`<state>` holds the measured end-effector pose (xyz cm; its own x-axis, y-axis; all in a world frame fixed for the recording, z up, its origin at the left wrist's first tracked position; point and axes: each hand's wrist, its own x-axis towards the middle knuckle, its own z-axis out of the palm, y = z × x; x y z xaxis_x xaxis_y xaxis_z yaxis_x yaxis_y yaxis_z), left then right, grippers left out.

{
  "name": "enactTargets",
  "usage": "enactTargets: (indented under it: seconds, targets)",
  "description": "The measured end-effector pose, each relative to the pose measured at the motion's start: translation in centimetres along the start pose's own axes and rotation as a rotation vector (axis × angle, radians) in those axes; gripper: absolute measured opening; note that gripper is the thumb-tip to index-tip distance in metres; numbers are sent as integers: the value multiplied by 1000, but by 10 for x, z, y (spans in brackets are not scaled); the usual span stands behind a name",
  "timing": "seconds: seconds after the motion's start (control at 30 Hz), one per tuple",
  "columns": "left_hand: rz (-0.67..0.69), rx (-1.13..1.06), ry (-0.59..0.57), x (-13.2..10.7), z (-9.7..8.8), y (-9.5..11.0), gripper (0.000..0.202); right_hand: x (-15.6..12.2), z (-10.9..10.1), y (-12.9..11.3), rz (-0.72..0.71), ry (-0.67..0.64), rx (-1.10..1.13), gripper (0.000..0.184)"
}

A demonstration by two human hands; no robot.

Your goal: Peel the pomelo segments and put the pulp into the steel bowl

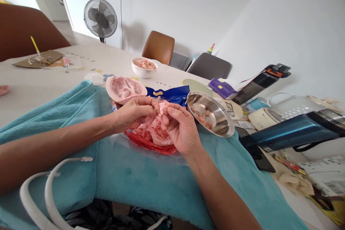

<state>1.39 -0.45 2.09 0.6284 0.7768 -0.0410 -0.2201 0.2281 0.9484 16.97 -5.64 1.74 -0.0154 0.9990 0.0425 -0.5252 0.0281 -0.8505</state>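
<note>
My left hand (137,112) and my right hand (180,125) are close together, fingertips pinched. Each seems to grip a small pink piece of pomelo, mostly hidden by the fingers. Right below them, pink pomelo peelings and membranes (152,133) are heaped on a red and blue plastic bag (161,150). Behind my left hand lies a hollowed pomelo rind (126,89), its pink inside facing up. To the right of my right hand, a tilted stainless steel bowl (217,115) holds a few bits of pomelo flesh (206,119).
A teal towel (151,176) covers the near table. Farther back stands a white bowl (145,70) filled with pomelo flesh. At right are a blue bottle (291,131), a dark tumbler (260,84), a phone (257,156) and a purple packet (222,88). A white tube-like loop (51,190) hangs at lower left.
</note>
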Motion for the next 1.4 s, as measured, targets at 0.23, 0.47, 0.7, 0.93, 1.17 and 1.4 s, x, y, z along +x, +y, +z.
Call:
enactTargets:
  seconds: [0.23, 0.47, 0.7, 0.93, 1.17, 1.4]
  targets:
    - [12, -21, 106, -1, -1, 1, 11, 0, -7, -1, -12, 13, -36, 9]
    - [-39, 127, 162, -5, -1, 4, 20, -3, -4, -1, -55, -24, -170, 7]
    - [-23, 153, 89, -5, 0, 7, 11, -5, -5, 0, -111, -36, -321, 8]
    - [96, 312, 137, -7, 6, 5, 9, -9, -2, 2, -206, 18, -572, 5]
    - [117, 272, 165, -6, 8, -1, 12, -12, 7, 10, -526, 121, -1047, 8]
    - [93, 93, 107, -5, 4, -6, 12, -9, 2, 8, -412, 110, -892, 8]
